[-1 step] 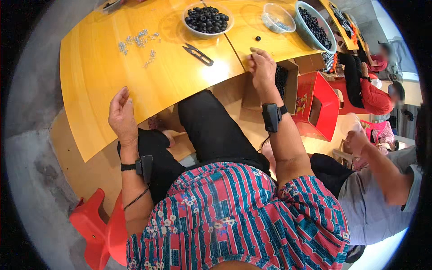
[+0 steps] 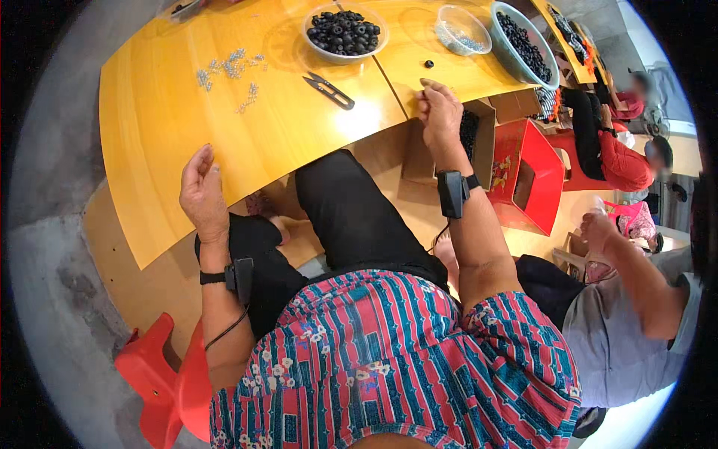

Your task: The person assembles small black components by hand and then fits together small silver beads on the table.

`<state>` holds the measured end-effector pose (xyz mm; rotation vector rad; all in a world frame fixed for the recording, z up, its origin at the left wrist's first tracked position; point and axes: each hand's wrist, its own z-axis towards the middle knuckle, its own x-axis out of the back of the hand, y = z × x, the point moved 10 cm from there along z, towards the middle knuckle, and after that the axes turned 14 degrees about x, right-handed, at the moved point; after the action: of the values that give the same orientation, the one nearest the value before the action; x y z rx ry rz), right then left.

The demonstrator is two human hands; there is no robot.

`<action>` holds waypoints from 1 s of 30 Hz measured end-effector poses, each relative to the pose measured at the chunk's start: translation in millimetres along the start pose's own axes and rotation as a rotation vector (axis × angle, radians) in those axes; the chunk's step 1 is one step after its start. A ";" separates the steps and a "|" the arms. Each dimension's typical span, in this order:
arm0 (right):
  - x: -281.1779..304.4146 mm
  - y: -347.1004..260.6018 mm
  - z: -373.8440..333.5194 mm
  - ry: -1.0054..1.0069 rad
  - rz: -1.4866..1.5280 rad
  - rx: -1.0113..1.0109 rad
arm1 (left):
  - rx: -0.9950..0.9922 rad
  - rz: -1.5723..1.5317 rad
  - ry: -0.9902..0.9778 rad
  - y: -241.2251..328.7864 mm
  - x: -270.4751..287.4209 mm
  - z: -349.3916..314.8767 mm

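Observation:
My left hand [image 2: 202, 196] is at the front edge of the yellow table [image 2: 149, 161], its fingers loosely bent upward and nothing visible in them. Over the same edge farther right is my right hand [image 2: 441, 116], fingers partly extended and apart, with no object seen between them. Just beyond its fingertips lies a single black bead [image 2: 428, 63]. Black-handled thread snips [image 2: 330, 91] rest on the tabletop between my hands. Small clear beads [image 2: 228, 67] are scattered to their left. Behind the snips stands a clear bowl [image 2: 313, 46] full of black beads.
A clear tub [image 2: 449, 43] with small clear pieces and a light blue basin [image 2: 552, 75] of black beads stand at the right. Below them are a cardboard box [image 2: 485, 150] and a red box [image 2: 552, 202]. A co-worker's arm [image 2: 639, 280] is close on my right; a red stool [image 2: 153, 374] stands lower left.
My right hand has shifted slightly to the right. The co-worker's hand at the right has moved a little. My left hand and the things on the table stay put.

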<state>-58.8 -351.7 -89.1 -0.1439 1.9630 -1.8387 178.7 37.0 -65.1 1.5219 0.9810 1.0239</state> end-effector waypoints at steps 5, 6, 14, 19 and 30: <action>33.8 -21.2 48.0 0.066 -0.579 0.288 | -0.023 0.022 -0.001 3.7 0.3 0.7; 34.2 -25.5 56.8 0.059 -0.657 0.347 | -0.036 0.039 -0.002 5.0 1.4 0.4; 1.7 -49.3 72.4 -0.102 -1.225 0.508 | -0.033 0.033 0.007 5.1 3.5 1.3; -18.5 -46.3 76.8 -0.192 -1.372 0.585 | -0.046 0.031 0.009 0.9 8.0 4.3; -14.4 -34.5 73.0 -0.201 -1.275 0.662 | -0.050 0.062 0.025 -0.2 3.9 4.3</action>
<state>-25.4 -417.5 -53.3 -1.5463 0.9665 -2.8973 184.0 39.5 -65.3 1.5097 0.9241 1.1056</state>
